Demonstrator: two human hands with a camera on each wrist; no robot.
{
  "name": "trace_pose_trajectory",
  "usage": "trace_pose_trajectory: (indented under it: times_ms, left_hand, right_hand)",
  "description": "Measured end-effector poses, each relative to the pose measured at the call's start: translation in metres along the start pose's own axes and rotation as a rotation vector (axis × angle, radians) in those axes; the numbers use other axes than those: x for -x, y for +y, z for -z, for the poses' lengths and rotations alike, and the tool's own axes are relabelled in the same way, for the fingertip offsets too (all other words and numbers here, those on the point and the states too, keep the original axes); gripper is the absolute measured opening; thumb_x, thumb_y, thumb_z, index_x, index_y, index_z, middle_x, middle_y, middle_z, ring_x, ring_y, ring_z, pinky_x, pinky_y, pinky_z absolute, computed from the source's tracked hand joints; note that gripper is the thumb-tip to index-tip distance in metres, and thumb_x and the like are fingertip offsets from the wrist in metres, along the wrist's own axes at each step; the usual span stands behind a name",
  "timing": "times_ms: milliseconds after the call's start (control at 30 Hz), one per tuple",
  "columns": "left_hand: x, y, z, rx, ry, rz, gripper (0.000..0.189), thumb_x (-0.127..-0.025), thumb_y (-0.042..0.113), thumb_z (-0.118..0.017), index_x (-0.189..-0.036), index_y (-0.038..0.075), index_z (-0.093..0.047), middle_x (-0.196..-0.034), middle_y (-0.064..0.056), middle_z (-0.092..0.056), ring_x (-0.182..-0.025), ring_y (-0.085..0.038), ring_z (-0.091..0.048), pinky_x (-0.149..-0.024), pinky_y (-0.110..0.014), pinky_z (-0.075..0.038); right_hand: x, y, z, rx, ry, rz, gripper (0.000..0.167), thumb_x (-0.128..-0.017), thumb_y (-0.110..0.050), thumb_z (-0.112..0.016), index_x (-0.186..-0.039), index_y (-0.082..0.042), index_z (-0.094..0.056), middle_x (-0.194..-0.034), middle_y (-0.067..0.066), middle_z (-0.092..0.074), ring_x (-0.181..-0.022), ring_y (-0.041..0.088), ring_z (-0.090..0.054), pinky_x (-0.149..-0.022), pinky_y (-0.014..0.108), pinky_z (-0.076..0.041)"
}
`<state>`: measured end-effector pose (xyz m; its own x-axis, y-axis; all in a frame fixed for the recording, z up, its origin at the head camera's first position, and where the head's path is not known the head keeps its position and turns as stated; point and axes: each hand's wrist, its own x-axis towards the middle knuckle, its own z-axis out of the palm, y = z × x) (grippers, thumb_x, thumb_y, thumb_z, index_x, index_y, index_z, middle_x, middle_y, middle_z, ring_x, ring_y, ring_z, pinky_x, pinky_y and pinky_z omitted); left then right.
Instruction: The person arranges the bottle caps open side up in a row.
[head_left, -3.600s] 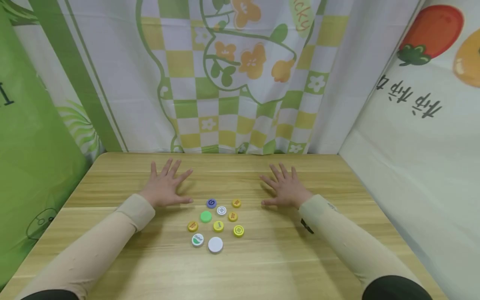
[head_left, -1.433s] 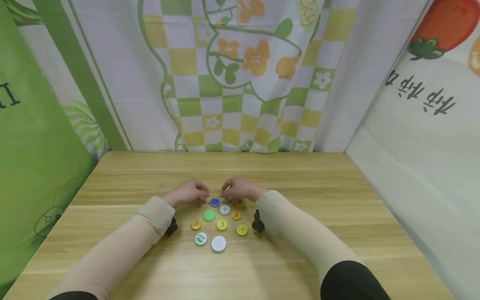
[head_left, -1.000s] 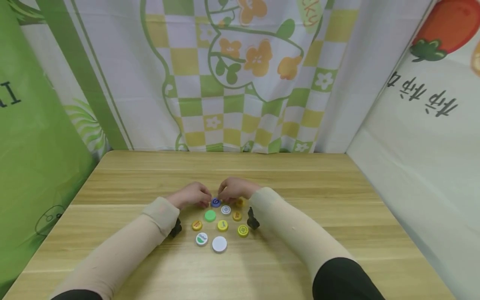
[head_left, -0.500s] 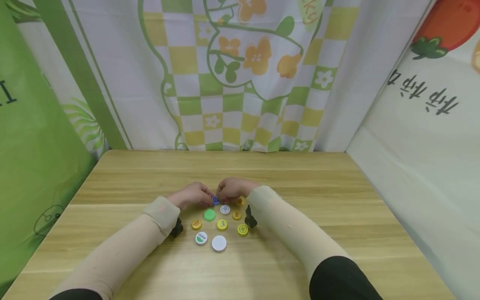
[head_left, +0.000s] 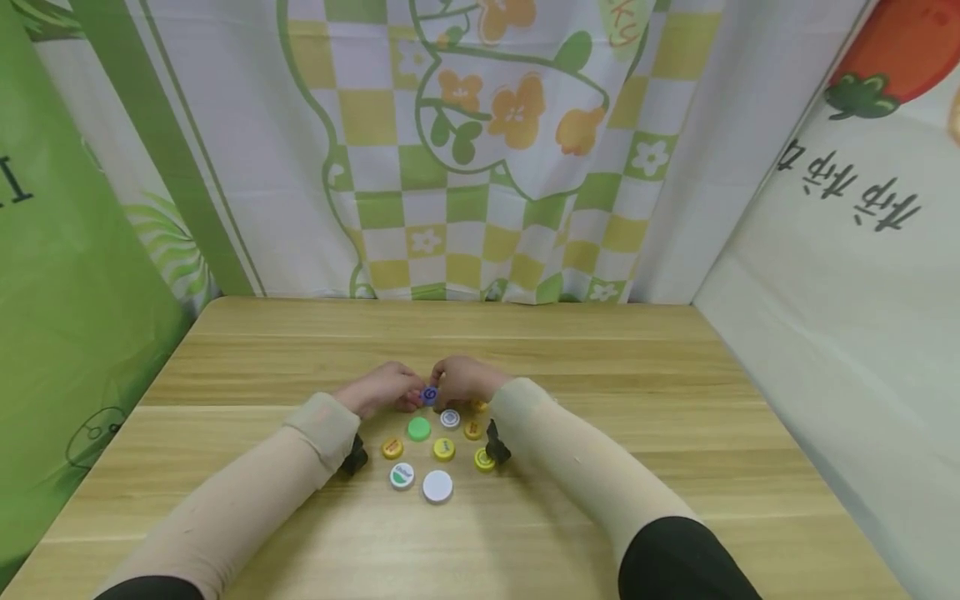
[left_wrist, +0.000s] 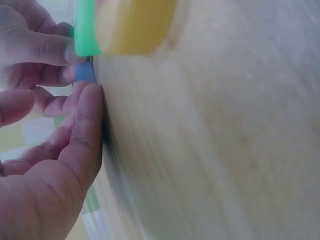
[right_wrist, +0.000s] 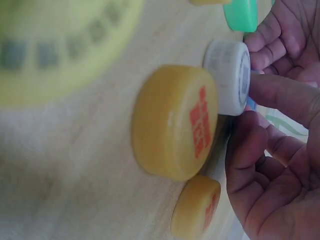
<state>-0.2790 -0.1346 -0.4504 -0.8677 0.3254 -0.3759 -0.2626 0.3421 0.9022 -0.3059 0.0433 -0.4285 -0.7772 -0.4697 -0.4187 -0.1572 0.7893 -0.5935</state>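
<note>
Both hands meet at a blue bottle cap (head_left: pixel 429 396) at the back of a group of caps, its marked top tipped toward the head camera. My left hand (head_left: pixel 384 387) pinches at its left side with thumb and fingertips; in the left wrist view the blue cap (left_wrist: pixel 85 72) shows right beyond the thumb tip. From the other side, my right hand (head_left: pixel 463 380) pinches it between thumb and forefinger. In the right wrist view a white cap (right_wrist: pixel 229 77) hides most of the blue cap (right_wrist: pixel 251 105).
Nearer lie a green cap (head_left: pixel 419 429), a white patterned cap (head_left: pixel 450 418), several yellow and orange caps such as this one (head_left: pixel 444 449), a white-and-green cap (head_left: pixel 402 476) and a plain white cap (head_left: pixel 437 487). Printed curtains (head_left: pixel 495 200) stand behind the wooden table (head_left: pixel 600 350).
My hands, spread flat and apart at first, have come together around the blue cap. Within the last half second, that cap has tipped up and shifted slightly backward. The other caps keep their places.
</note>
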Motion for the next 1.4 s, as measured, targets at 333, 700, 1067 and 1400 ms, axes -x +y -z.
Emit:
trace_pose_trajectory:
  times_ms: [333,700,1067,1400]
  left_hand:
    - [0.006,0.002,0.013,0.009,0.043,-0.083,0.029,-0.103,0.005,-0.051,-0.117,-0.018,-0.061,-0.094,-0.012,-0.065,-0.082,-0.016,-0.063,-0.078,-0.027,-0.059]
    - [0.009,0.005,0.029,-0.024,0.046,-0.188,0.033,-0.102,-0.006,-0.052,-0.130,-0.022,-0.054,-0.126,-0.032,-0.061,-0.116,-0.042,-0.064,-0.096,-0.038,-0.057]
    - [0.007,0.000,0.037,-0.005,0.146,-0.238,0.025,-0.106,0.000,-0.049,-0.122,-0.019,-0.055,-0.109,-0.022,-0.064,-0.097,-0.031,-0.065,-0.087,-0.039,-0.060]
    - [0.010,0.000,0.045,-0.008,0.209,-0.233,0.026,-0.106,-0.001,-0.049,-0.122,-0.020,-0.057,-0.114,-0.028,-0.064,-0.090,-0.020,-0.067,-0.087,-0.036,-0.061]
  right_hand:
    - [-0.002,-0.005,0.007,-0.048,0.008,0.079,0.017,-0.091,-0.012,-0.074,-0.105,-0.004,-0.068,-0.083,0.003,-0.066,-0.072,0.014,-0.060,-0.063,0.024,-0.049]
    - [-0.003,-0.007,0.014,-0.291,-0.009,0.127,0.023,-0.105,-0.014,-0.061,-0.111,0.007,-0.068,-0.083,0.005,-0.062,-0.077,0.014,-0.056,-0.076,0.030,-0.051]
    - [-0.006,-0.019,0.009,-0.314,0.110,0.160,0.017,-0.106,-0.012,-0.056,-0.102,0.001,-0.067,-0.080,0.007,-0.062,-0.073,0.015,-0.056,-0.066,0.023,-0.048]
    - [-0.010,-0.031,0.004,-0.307,0.225,0.179,0.014,-0.097,-0.004,-0.064,-0.109,0.003,-0.067,-0.081,0.005,-0.066,-0.085,0.030,-0.068,-0.068,0.026,-0.054]
